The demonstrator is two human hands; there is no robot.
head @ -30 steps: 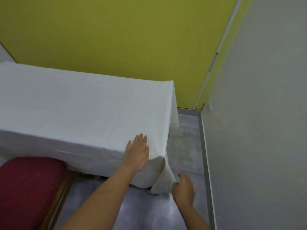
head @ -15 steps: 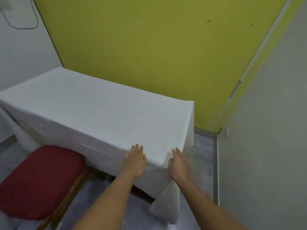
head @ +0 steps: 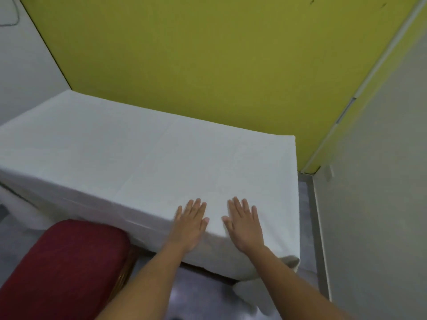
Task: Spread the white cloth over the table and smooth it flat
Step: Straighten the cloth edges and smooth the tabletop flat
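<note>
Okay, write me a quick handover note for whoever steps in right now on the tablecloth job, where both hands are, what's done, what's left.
Left hand: open, palm flat on the white cloth at the near edge of the table.
Right hand: open, palm flat beside it, close to the near right corner.
Cloth: covers the whole visible tabletop and hangs over the near and right sides; the near right corner drapes low toward the floor.
Red chair stands at the near left, against the overhang.
Done: cloth spread, top looks mostly flat with faint fold lines.
Left: sweep the palms outward to finish smoothing.
</note>
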